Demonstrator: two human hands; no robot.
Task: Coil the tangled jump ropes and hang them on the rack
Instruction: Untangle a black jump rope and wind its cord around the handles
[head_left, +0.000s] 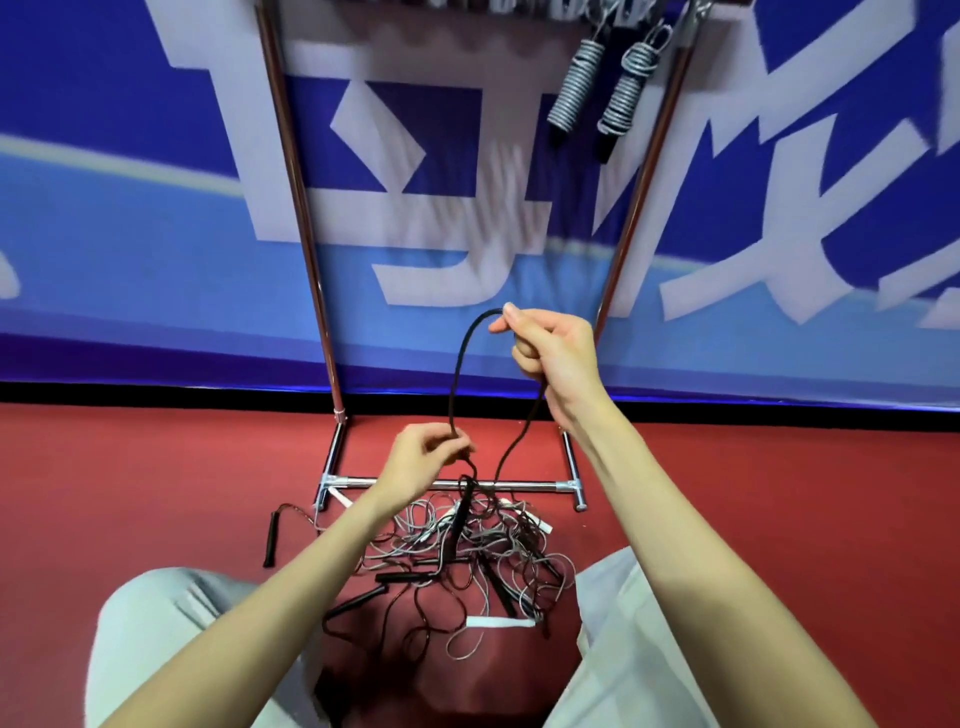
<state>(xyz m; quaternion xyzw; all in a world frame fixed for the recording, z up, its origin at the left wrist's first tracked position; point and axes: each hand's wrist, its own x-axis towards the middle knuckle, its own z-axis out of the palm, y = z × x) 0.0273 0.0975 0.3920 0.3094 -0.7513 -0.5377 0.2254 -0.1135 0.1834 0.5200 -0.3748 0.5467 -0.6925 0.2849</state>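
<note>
A lone black handle (269, 540), slim and matte, lies on the red floor (130, 483) at the far left, trailing a thin dark cord toward the heap. The floor looks smooth, slightly sheened, with open room on both sides of the rack's base.

The left hand (421, 460) hovers above the heap, its fingers (457, 447) pinched together on the lower end of a black rope (457, 374), a thin round cord that rises in a narrow arch. Below it the tangled pile (467, 551) sprawls between the person's knees: thin grey and black cords in loose loops, several black stick handles and a few white ones, all crossing each other. One black handle hangs from the held rope just over the pile. The pile's far edge touches the rack's low chrome crossbar.

The rack (296, 208) is a frame of polished metal tubes, two tall uprights leaning apart toward the top, joined at the floor by silver feet.

The right hand (545, 348) is raised higher, its thumb and forefinger clamped on the top of the rope's arch, the remaining fingers curled round the strand that drops back to the pile.

At upper right, two coiled ropes (597, 83), tightly wound grey spirals with black handle ends, hang from the rack's top. Behind stands a blue banner (130, 182) with large white characters, edged by a black strip along the floor.
</note>
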